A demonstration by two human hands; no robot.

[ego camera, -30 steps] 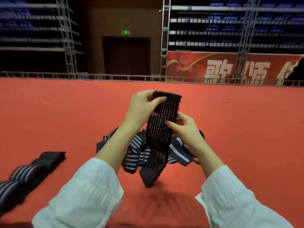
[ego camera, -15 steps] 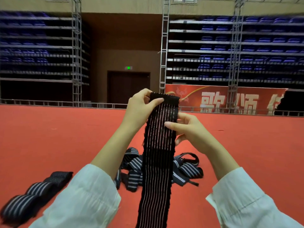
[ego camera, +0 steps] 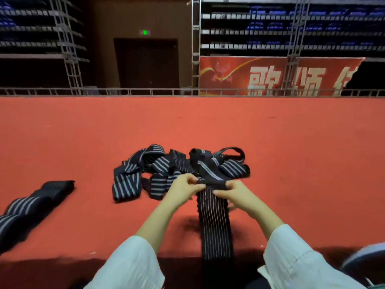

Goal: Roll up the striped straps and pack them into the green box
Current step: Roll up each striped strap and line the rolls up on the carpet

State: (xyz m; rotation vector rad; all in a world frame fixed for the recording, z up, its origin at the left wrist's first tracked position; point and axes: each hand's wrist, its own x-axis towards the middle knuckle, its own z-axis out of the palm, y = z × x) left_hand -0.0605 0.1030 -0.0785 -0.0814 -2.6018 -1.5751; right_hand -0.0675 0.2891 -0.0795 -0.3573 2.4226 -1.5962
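The left grip [ego camera: 183,189] and right grip [ego camera: 236,193] each pinch the far end of a striped strap [ego camera: 214,224] at lower middle. Above lies a loose pile of straps [ego camera: 177,165] on red carpet [ego camera: 291,153]; rolled straps [ego camera: 31,202] sit lower left.

Both hands pinch the top edge of a striped strap [ego camera: 214,222]: left hand [ego camera: 183,189], right hand [ego camera: 233,193]. Behind lies a strap pile [ego camera: 166,170] on the red floor [ego camera: 291,153]; rolled straps [ego camera: 31,203] sit left.
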